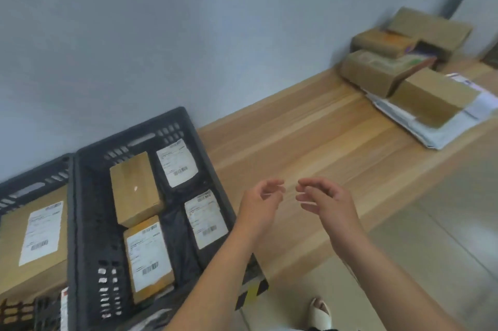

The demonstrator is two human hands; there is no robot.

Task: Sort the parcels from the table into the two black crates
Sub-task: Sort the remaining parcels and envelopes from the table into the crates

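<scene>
Two black crates stand at the left end of the wooden table (pixel 310 142). The right crate (pixel 83 209) holds several parcels: a plain brown box (pixel 134 188), a labelled box (pixel 148 258) and two dark bags with white labels (pixel 176 162) (pixel 206 219). In the left crate (pixel 32 182) lies a large brown parcel with a label (pixel 35 233). My left hand (pixel 260 202) and my right hand (pixel 326 201) hover over the table just right of the crates, fingers loosely curled, holding nothing. A pile of brown boxes (pixel 428 96) and flat mailers (pixel 442 131) sits at the table's far right.
A grey wall runs behind the table. Tiled floor lies at the lower right, with a shoe (pixel 320 312) near the bottom edge. Yellow-black tape (pixel 250 293) marks the table corner under my left forearm.
</scene>
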